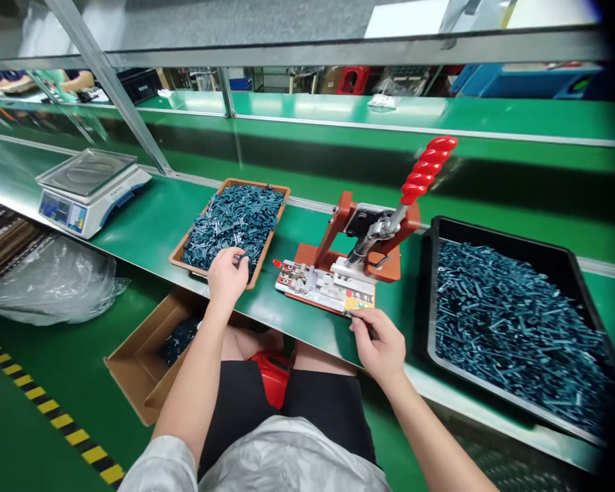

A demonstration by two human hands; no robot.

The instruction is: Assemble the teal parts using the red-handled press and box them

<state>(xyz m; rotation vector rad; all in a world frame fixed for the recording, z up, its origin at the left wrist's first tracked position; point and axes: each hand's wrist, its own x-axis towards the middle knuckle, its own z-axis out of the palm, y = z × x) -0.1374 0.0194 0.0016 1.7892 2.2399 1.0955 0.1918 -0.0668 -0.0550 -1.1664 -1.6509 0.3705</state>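
Note:
My left hand [228, 279] is at the near edge of a brown tray [263, 263] heaped with small dark blue-green parts. Its fingers are pinched on a small dark part [240, 259]. By the front right corner of a toggle-clamp fixture [315, 287], my right hand [382, 344] is closed around a small dark part [348, 314], whose tip shows past the fingers. The fixture has a brown frame, a metal bed and a red ribbed handle [430, 169] that points up and to the right.
On the right stands a deep black tray [433, 328] full of slender dark parts. A weighing scale [89, 188] sits at the left of the green bench. Below it are a cardboard box [138, 362] and a plastic bag [56, 280]. A metal post [117, 96] rises behind the scale.

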